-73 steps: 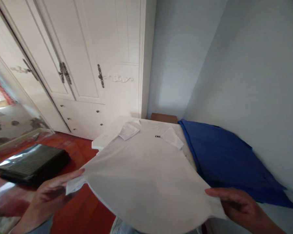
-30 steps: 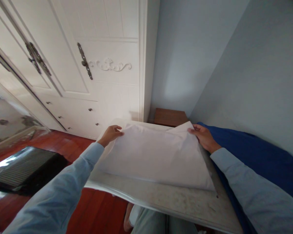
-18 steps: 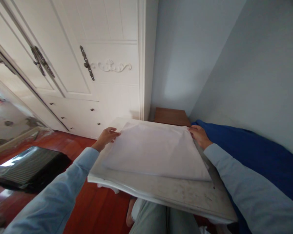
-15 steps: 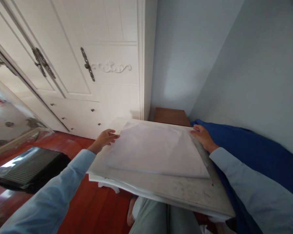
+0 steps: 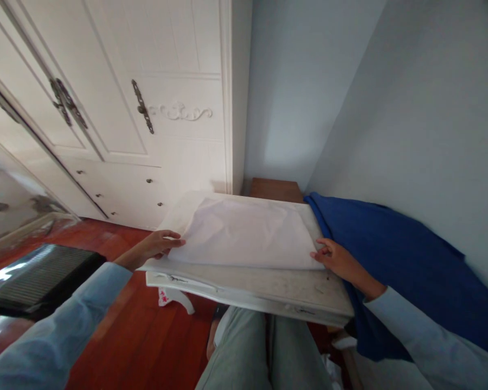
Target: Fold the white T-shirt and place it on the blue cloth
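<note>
A folded white cloth (image 5: 248,233) lies flat on a small white table (image 5: 264,284), with faint creases across its upper layer. My left hand (image 5: 156,246) is at the cloth's left edge, thumb and fingers closed on the fabric near the front corner. On the opposite side, my right hand (image 5: 341,262) pinches the right edge near its front corner. The fingertips partly cover the fabric they grip.
A blue cloth (image 5: 382,244) drapes beside the table on the right. A white wardrobe (image 5: 183,157) stands behind to the left, and a brown wooden box (image 5: 276,189) sits in the corner. A black ridged case (image 5: 44,279) rests on the red wooden floor (image 5: 146,336).
Both hands have come from the far part of the white cloth's side edges toward its front corners. The view has also shifted slightly.
</note>
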`<state>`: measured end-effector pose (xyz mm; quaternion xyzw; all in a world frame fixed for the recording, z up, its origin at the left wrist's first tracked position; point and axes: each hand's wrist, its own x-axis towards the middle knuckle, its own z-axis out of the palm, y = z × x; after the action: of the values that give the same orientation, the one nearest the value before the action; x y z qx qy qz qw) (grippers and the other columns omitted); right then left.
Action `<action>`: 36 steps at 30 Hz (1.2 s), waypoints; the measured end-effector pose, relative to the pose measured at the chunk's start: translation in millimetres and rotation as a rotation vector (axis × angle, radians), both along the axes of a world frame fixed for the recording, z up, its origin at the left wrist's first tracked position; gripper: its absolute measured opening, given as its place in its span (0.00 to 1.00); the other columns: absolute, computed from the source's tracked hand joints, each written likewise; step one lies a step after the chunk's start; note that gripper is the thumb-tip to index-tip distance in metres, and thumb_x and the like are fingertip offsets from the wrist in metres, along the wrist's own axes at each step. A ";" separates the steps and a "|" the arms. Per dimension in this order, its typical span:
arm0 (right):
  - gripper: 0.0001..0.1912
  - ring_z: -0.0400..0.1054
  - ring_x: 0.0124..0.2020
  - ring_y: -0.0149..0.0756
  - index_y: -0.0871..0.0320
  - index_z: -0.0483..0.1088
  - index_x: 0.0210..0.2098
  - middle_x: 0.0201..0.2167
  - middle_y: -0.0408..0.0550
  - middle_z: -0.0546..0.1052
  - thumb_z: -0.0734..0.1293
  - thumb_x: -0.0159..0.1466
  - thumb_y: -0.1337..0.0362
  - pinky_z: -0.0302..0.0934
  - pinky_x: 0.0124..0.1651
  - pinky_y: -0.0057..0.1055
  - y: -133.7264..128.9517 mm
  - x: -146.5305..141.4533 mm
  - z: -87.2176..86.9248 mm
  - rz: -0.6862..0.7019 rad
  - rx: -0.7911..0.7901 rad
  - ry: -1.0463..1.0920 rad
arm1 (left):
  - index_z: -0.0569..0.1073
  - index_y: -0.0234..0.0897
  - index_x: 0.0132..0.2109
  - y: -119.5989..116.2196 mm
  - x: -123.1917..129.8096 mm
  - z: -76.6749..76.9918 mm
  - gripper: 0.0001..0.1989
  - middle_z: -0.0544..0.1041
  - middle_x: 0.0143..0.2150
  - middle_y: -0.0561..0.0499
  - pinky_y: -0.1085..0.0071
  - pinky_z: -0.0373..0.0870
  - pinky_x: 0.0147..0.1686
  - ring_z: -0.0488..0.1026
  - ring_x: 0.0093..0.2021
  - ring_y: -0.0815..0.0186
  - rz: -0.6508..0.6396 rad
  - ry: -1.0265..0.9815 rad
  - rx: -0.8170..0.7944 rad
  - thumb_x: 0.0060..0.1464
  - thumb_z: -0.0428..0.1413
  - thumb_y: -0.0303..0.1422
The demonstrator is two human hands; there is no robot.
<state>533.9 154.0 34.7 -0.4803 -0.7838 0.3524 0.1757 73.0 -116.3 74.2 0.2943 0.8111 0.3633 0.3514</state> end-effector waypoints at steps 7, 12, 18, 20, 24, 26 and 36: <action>0.19 0.73 0.30 0.35 0.61 0.74 0.44 0.28 0.46 0.79 0.73 0.54 0.63 0.67 0.36 0.32 -12.9 10.3 17.7 0.016 -0.223 0.174 | 0.76 0.39 0.46 -15.7 12.4 -6.9 0.36 0.76 0.28 0.54 0.68 0.68 0.28 0.74 0.29 0.61 -0.033 -0.009 0.255 0.28 0.72 0.50; 0.24 0.69 0.23 0.32 0.61 0.74 0.43 0.28 0.46 0.79 0.77 0.49 0.58 0.61 0.24 0.28 -16.3 22.8 25.3 0.026 -0.309 0.106 | 0.74 0.40 0.52 -31.6 18.9 -10.3 0.38 0.77 0.29 0.54 0.70 0.68 0.27 0.75 0.30 0.62 -0.038 -0.002 0.294 0.35 0.70 0.52; 0.31 0.67 0.19 0.30 0.63 0.71 0.48 0.25 0.44 0.76 0.77 0.46 0.57 0.55 0.20 0.27 -13.4 19.0 30.5 0.091 -0.359 0.009 | 0.74 0.37 0.52 -36.7 18.8 -12.8 0.39 0.75 0.24 0.56 0.72 0.61 0.22 0.71 0.25 0.65 -0.065 0.019 0.268 0.37 0.68 0.56; 0.32 0.68 0.20 0.31 0.63 0.70 0.49 0.26 0.45 0.77 0.77 0.47 0.57 0.55 0.20 0.27 -12.4 19.1 28.9 0.115 -0.355 -0.017 | 0.75 0.37 0.51 -39.8 18.0 -15.5 0.37 0.74 0.23 0.56 0.71 0.63 0.23 0.71 0.24 0.65 -0.064 0.036 0.294 0.39 0.67 0.57; 0.32 0.69 0.22 0.33 0.63 0.69 0.51 0.25 0.44 0.77 0.75 0.49 0.58 0.57 0.23 0.28 -8.3 23.9 23.9 0.181 -0.323 -0.103 | 0.75 0.37 0.50 -47.1 10.3 -24.9 0.37 0.80 0.30 0.50 0.66 0.71 0.30 0.77 0.30 0.59 -0.066 0.100 0.297 0.39 0.67 0.58; 0.32 0.70 0.22 0.35 0.64 0.69 0.52 0.24 0.43 0.77 0.73 0.50 0.59 0.60 0.27 0.30 -5.5 26.5 24.3 0.227 -0.282 -0.172 | 0.75 0.38 0.50 -49.4 4.5 -27.9 0.38 0.81 0.33 0.48 0.64 0.73 0.32 0.78 0.32 0.57 -0.086 0.232 0.270 0.38 0.66 0.59; 0.24 0.75 0.51 0.46 0.58 0.69 0.59 0.55 0.59 0.78 0.66 0.66 0.55 0.67 0.57 0.44 -8.5 -90.1 43.5 0.392 0.487 -0.065 | 0.66 0.32 0.66 44.6 34.6 -7.4 0.38 0.69 0.68 0.35 0.55 0.62 0.67 0.67 0.67 0.51 -0.540 0.903 0.255 0.64 0.43 0.58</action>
<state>443.7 145.5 78.2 -0.2748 -0.9281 0.1656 0.1891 107.6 -71.7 66.8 0.6596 0.7263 0.1932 0.0104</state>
